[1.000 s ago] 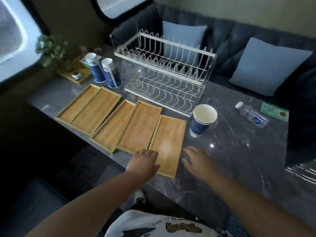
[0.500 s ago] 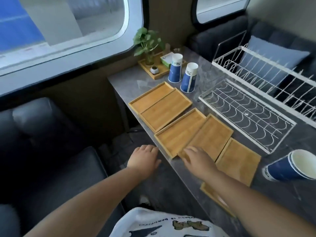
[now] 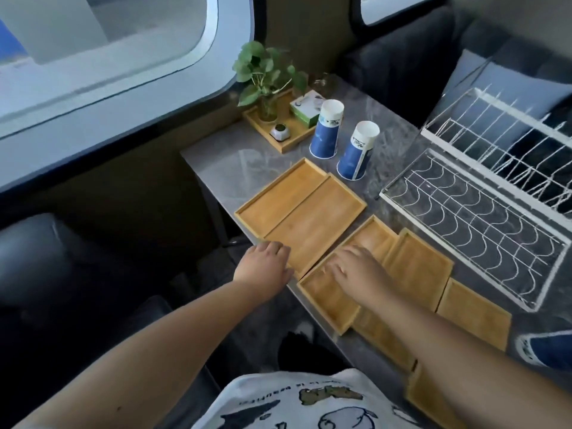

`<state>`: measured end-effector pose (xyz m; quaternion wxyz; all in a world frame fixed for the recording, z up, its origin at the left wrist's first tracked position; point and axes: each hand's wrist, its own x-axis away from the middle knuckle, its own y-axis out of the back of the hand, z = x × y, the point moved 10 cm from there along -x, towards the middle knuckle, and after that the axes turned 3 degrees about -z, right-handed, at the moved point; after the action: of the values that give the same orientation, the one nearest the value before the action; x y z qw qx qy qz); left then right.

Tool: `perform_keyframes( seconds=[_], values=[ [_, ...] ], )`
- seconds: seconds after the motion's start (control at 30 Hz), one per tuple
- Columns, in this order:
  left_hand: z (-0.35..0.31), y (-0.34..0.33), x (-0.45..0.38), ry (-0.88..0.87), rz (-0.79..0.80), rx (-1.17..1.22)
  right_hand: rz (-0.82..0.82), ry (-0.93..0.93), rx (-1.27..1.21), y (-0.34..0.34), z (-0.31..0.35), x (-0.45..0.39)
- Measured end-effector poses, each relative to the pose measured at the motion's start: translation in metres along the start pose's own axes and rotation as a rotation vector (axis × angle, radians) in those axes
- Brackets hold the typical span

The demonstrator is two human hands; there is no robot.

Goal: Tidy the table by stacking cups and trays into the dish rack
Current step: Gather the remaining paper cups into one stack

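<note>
Head view. You face a grey marbled tabletop [image 3: 235, 159] set under a rounded window [image 3: 102, 51], with a dark sofa [image 3: 399, 60] and a pale cushion [image 3: 501, 97] at the far right.

Five bamboo trays lie flat along the near left edge: the far-left tray [image 3: 280, 198] touches the second tray [image 3: 315, 226]; the third tray [image 3: 328, 292] and fourth tray [image 3: 416, 267] overlap slightly; the fifth tray [image 3: 473, 314] sits nearest right.

Two upturned blue cups [image 3: 326, 131] [image 3: 357, 156] stand far of the trays. The white wire dish rack [image 3: 483, 218] fills the right side.

Your left hand [image 3: 264, 267] rests at the near corner of the second tray, fingers relaxed, grip holding nothing. Your right hand [image 3: 359, 270] lies flat on the third tray, fingers spread, grip holding nothing.

Bare tabletop shows between cups and rack.
</note>
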<state>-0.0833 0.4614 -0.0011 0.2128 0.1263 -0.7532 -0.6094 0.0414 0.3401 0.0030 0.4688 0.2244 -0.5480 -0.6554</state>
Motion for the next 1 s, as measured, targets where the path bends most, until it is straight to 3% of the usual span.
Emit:
perform_keyframes(
  seconds=[0.4,0.73,1.0],
  values=[
    [0.03,-0.004,-0.124,-0.059,0.086,0.006,-0.106,-0.101,-0.038,0.047,-0.028,-0.116],
    [0.052,-0.008,-0.215,-0.319,0.206,0.007,-0.325,-0.331,-0.104,0.105,-0.057,-0.166],
    [0.067,-0.045,-0.223,-0.558,0.33,-0.076,-0.492,-0.554,-0.133,0.172,-0.089,-0.224]
  ],
)
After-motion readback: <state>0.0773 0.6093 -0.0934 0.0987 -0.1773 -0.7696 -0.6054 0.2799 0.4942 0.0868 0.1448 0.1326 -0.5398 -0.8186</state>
